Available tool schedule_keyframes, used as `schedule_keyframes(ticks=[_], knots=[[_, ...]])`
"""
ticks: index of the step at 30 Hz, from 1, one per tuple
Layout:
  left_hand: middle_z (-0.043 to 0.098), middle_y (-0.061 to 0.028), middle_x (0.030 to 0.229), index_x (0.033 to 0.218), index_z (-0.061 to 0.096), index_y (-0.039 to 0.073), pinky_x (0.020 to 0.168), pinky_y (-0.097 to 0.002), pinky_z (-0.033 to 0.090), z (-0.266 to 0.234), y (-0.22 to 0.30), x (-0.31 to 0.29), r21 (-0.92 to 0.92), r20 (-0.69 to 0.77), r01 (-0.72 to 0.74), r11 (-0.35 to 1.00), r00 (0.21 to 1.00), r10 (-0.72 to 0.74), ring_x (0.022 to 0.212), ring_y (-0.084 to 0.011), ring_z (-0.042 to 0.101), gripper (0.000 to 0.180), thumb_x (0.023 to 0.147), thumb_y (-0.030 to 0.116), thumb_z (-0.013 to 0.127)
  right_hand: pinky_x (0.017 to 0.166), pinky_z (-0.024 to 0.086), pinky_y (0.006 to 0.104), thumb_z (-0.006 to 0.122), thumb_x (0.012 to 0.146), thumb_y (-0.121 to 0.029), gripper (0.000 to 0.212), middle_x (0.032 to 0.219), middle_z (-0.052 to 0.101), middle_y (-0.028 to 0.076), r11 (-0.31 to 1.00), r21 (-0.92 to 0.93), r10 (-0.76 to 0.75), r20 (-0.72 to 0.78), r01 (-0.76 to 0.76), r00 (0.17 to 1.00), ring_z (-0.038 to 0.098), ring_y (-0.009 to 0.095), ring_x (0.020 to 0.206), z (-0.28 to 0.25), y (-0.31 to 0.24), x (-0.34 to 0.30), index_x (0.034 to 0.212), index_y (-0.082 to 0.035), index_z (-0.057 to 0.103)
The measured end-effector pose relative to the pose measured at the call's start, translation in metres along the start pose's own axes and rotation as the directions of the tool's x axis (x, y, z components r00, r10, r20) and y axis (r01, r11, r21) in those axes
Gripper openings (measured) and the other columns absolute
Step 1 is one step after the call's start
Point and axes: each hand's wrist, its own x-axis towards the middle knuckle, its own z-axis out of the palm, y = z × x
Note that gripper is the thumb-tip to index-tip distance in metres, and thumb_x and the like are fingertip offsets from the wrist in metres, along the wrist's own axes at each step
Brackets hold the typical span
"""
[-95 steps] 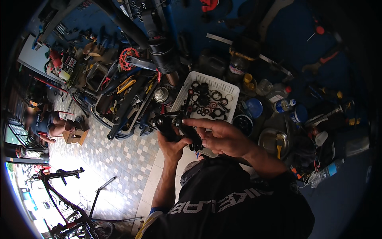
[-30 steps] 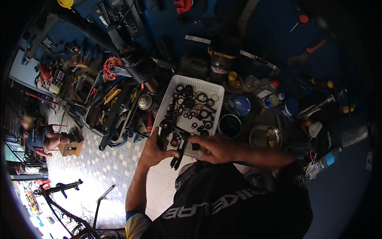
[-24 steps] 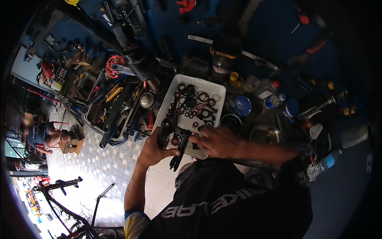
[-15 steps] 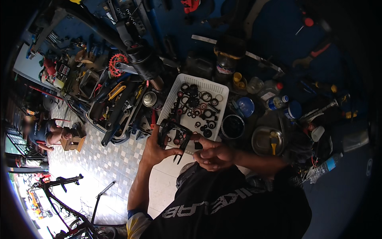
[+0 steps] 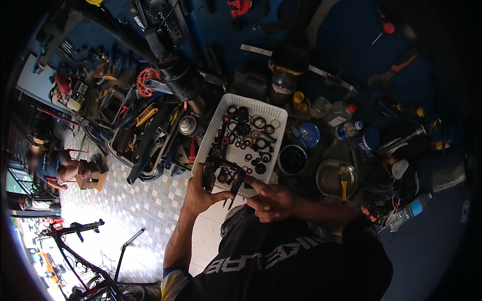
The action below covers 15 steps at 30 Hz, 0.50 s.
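My left hand is closed round one side of a black forked bike linkage, its thumb reaching along the lower edge. The linkage is tilted, its prongs pointing down over the near edge of a white plastic basket. From the right, my right hand has its index finger at the linkage's right arm, the other fingers curled. Whether something small sits between those fingertips is hidden. Beneath and beyond the linkage, the basket holds black rings, bearings, red-edged seals and other small parts.
Right of the basket stand a dark open tub, a blue lid, bottles and a metal tray with a yellow-handled brush. A spray can and crowded tool trays lie left. Another person sits far left, near a bike frame.
The linkage and both hands have shifted slightly, the linkage tilting a little. The right hand has dropped slightly, with its index finger still at the linkage. The brush in the tray appears a bit shifted.
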Motion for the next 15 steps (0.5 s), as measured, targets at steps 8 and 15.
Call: schedule_keyframes(ticks=[8,15], knots=[[0.059,0.0036,0.079,0.126,0.058,-0.001,0.057,-0.0223,0.041,-0.015,0.027,0.01,0.06,0.238,0.213,0.975,0.946,-0.221,0.065,-0.0058,0.044,0.09,0.057,0.039,0.101,0.05,0.05,0.0312,0.067,0.097,-0.025,0.051,0.079,0.057,0.006,0.269,-0.961,-0.318,-0.026,0.064,0.948,0.061,0.016,0.054,0.005,-0.017,-0.01,0.141,-0.016,0.045],[0.055,0.0039,0.079,0.13,0.052,0.0,0.057,-0.0228,0.041,-0.004,0.02,0.0,0.026,0.062,0.096,0.995,0.993,-0.097,0.067,-0.0055,0.044,0.1,0.053,0.039,0.102,0.053,0.045,0.0274,0.064,0.099,-0.024,0.067,0.078,0.052,0.002,0.959,-0.276,0.027,-0.126,-0.061,0.992,0.049,0.011,0.052,0.005,-0.012,-0.009,0.155,-0.02,0.026]])
